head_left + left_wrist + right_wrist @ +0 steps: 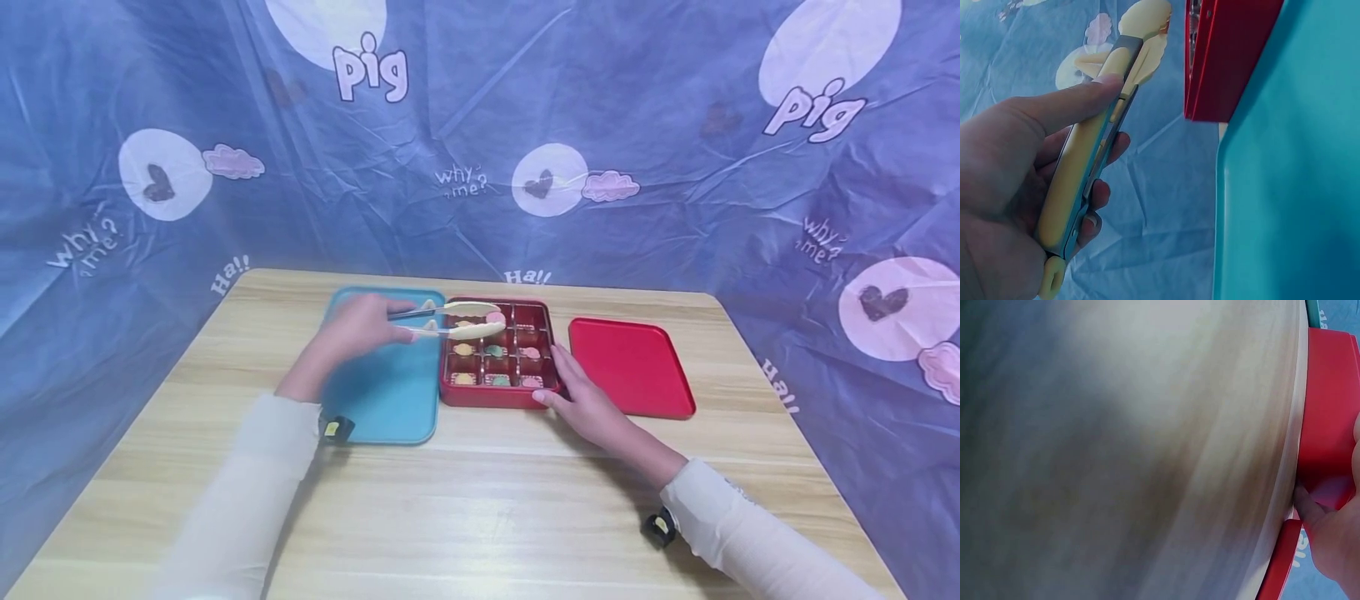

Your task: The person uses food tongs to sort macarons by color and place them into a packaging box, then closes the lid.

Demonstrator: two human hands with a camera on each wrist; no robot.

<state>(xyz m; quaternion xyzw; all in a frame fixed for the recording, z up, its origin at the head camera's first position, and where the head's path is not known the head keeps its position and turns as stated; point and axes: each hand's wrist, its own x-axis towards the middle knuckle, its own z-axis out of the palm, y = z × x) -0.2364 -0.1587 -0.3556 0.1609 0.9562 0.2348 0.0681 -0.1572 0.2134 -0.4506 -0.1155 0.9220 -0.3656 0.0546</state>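
Note:
My left hand (363,325) grips a pair of tongs (1082,169) with cream handles and scalloped cream heads, thumb on top and fingers curled beneath. The tong heads reach over the back-left part of a red divided box (498,396), with a round pink piece (495,317) between their tips. Small wrapped-looking yellow pieces (465,350), green pieces (496,352) and pink pieces (531,353) lie in the box's compartments. The right hand (588,404) holds the box's front right corner, thumb at the front wall and fingers along the right side.
A blue tray (390,408) lies left of the box, close against it, under my left forearm. To the right is a flat red lid (630,367) on the wooden table (480,517). A blue printed cloth (480,225) hangs behind and at both sides.

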